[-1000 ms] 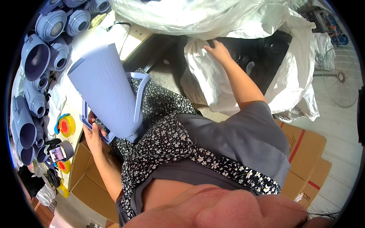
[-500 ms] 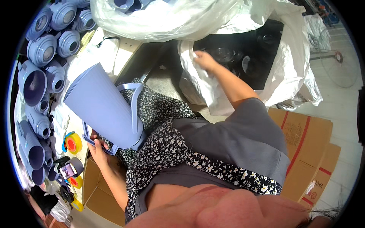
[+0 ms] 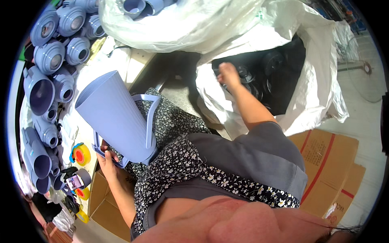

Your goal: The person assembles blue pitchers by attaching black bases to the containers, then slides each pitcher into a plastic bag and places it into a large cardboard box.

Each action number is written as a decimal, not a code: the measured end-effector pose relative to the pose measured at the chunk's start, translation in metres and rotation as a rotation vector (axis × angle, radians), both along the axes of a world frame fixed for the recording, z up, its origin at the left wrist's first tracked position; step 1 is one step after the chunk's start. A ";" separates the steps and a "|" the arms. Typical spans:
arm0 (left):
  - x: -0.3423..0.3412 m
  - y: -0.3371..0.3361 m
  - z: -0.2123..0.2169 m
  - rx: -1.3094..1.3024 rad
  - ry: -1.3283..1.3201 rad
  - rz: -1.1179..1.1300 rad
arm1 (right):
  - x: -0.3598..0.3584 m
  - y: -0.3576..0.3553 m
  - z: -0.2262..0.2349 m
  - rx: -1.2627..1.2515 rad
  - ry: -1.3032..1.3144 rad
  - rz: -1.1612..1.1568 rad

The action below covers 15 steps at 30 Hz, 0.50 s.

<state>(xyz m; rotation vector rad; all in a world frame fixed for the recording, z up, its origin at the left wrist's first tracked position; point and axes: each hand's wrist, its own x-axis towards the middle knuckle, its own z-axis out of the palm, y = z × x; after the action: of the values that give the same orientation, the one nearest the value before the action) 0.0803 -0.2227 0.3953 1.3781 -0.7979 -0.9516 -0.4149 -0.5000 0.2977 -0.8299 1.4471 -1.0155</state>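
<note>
My left hand (image 3: pixel 108 161) grips the handle of a lavender-blue ribbed plastic jug body (image 3: pixel 117 117). The jug leans against my lap with its wide open mouth toward the upper left, and a second, looped handle stands off its right side. My right hand (image 3: pixel 229 75) hangs over the left part of the mouth of a large white plastic sack (image 3: pixel 314 69). Its fingers are bent and smeared by motion, so I cannot make out whether they hold anything. Inside the sack are several shiny black plastic parts (image 3: pixel 274 61), partly in shadow.
Several matching blue jug parts (image 3: pixel 48 56) crowd the table on the left. Rolls of yellow tape (image 3: pixel 82 154) and a small device with a lit screen (image 3: pixel 74 182) lie near its edge. Clear plastic sheeting (image 3: pixel 162 32) covers more blue parts ahead. Cardboard boxes (image 3: pixel 324 162) are at the right.
My right hand has let go of the sack's left edge and moved right and slightly down, over its opening. The left hand still holds the jug body. The whole view has shifted a little.
</note>
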 end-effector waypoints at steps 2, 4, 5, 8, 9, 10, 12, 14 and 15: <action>-0.001 0.001 0.003 0.003 0.031 0.025 | -0.039 -0.041 0.014 -0.085 -0.025 -0.400; 0.001 0.000 0.001 -0.013 -0.002 0.040 | -0.073 -0.077 0.041 -0.337 -0.024 -0.432; 0.004 0.003 -0.004 -0.006 0.002 0.022 | -0.086 -0.094 0.045 -0.434 0.081 -0.497; 0.016 0.002 -0.018 -0.004 0.001 -0.026 | -0.035 -0.125 0.086 -0.625 0.237 -0.343; 0.009 0.004 -0.010 0.018 0.007 0.030 | 0.014 -0.105 0.121 -0.611 0.109 -0.334; 0.002 -0.002 -0.003 0.028 0.016 0.061 | 0.016 -0.101 0.123 -0.694 0.259 -0.327; 0.011 0.001 -0.010 0.015 -0.003 0.046 | 0.020 -0.079 0.112 -0.507 0.359 -0.246; 0.015 0.002 -0.010 0.024 -0.011 0.023 | 0.009 -0.070 0.102 -0.492 0.094 -0.074; 0.014 0.002 -0.008 0.026 -0.009 0.021 | 0.004 -0.069 0.099 -0.489 -0.044 0.021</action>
<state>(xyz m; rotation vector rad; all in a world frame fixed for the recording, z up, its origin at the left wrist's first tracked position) 0.0938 -0.2209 0.3868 1.4119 -0.7792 -0.9430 -0.4110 -0.5688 0.3966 -1.1587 1.1614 -1.3891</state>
